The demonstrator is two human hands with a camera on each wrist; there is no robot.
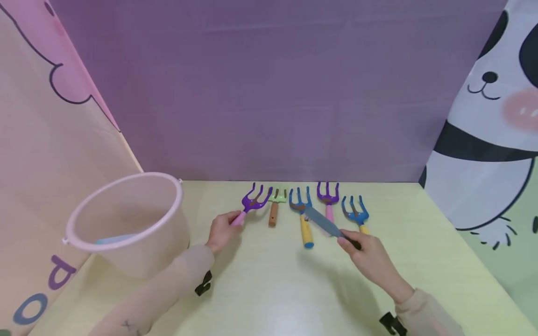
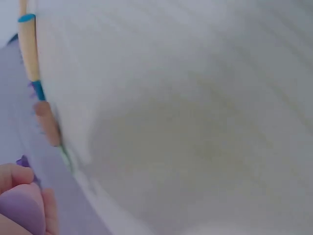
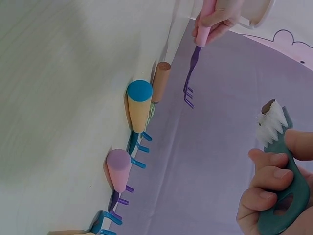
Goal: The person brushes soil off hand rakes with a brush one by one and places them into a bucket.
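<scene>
My left hand (image 1: 223, 232) grips the pink handle of a purple garden hand fork (image 1: 254, 203), its tines pointing away and up. In the right wrist view, this fork (image 3: 193, 68) is held up off the table. My right hand (image 1: 371, 259) grips a brush by its dark teal handle (image 3: 288, 200), which has a hole in its end. White bristles (image 3: 274, 125) show in that view. From above, the brush's long grey-blue back (image 1: 323, 221) overlaps a blue hand fork with a yellow handle (image 1: 307, 233). Brown smears mark several forks.
Along the table's far edge lie a green fork with a brown handle (image 1: 273, 214), a purple fork with a pink handle (image 1: 328, 198) and another blue fork (image 1: 356, 213). A pale pink bucket (image 1: 147, 242) with something light blue inside stands left. A purple backdrop (image 1: 273, 93) rises behind.
</scene>
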